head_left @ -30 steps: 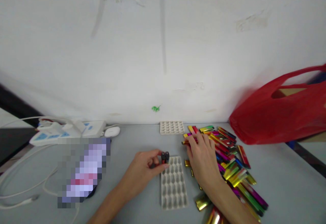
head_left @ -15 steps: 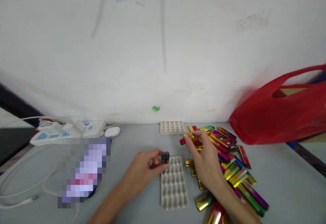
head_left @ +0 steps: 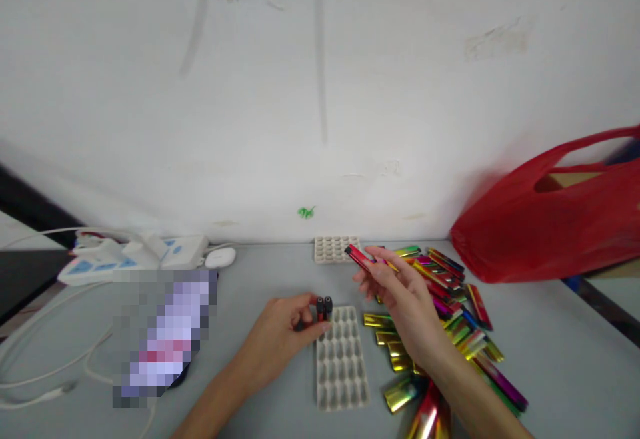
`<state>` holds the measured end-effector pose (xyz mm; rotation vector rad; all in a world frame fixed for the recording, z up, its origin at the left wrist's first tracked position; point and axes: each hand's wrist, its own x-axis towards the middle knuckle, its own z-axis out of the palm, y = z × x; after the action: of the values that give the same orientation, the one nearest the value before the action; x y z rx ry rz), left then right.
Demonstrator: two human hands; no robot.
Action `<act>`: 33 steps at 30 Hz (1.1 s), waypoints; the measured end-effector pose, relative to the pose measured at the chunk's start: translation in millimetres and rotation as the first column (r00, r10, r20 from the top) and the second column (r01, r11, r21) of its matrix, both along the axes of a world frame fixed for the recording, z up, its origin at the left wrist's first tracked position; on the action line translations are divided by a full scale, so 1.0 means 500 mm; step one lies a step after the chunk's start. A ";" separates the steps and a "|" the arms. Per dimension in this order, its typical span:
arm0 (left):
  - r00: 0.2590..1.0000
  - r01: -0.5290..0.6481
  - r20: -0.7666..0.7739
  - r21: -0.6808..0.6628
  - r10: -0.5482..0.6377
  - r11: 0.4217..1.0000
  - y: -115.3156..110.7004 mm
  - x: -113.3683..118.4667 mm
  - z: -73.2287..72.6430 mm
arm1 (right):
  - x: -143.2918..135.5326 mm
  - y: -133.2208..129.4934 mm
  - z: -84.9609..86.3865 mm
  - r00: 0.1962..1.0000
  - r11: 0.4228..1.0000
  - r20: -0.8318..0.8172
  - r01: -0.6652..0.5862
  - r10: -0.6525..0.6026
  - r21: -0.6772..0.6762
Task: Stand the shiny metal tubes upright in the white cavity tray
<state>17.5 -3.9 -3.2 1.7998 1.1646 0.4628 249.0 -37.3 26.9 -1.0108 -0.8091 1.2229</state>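
Observation:
My left hand [head_left: 285, 332] pinches two upright, black-topped tubes [head_left: 324, 307] at the far left corner of a pale tray [head_left: 343, 372] with rows of oval slots. Their lower parts look red. How deep they sit in the slots is hidden by the fingers. Above and right of that tray, my right hand [head_left: 400, 292] grips a shiny red tube [head_left: 361, 258] with a black end, tilted up to the left. Under and beside the right hand lies a heap of shiny coloured tubes [head_left: 440, 286], gold, red, green and purple.
A second slotted tray [head_left: 330, 250] rests by the wall. The red bag [head_left: 540, 226] stands at the right. To the left are a power strip [head_left: 185, 252], a white oval item [head_left: 221, 258], a blurred-out phone-like device [head_left: 173, 332] and loose white cables [head_left: 40, 399].
My right hand has turned the red tube so its black end points up and left, away from the heap. My left hand and its two tubes have stayed put.

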 end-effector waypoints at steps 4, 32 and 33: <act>1.000 -0.003 0.004 -0.015 0.003 1.000 -0.001 0.001 0.002 | -0.002 -0.004 0.019 0.967 0.983 -0.186 -0.183 0.175 -0.025; 1.000 0.002 -0.018 0.028 -0.002 1.000 0.002 -0.002 -0.010 | -0.004 -0.017 0.022 0.804 0.921 -0.487 -0.389 0.341 0.004; 1.000 0.002 -0.012 0.025 -0.002 1.000 0.002 -0.002 -0.010 | -0.004 -0.018 0.022 0.802 0.920 -0.488 -0.391 0.344 0.006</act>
<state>16.5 -3.0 -8.4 1.8268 1.1698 0.4679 246.9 -46.3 38.1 -0.5830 -0.5640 1.7776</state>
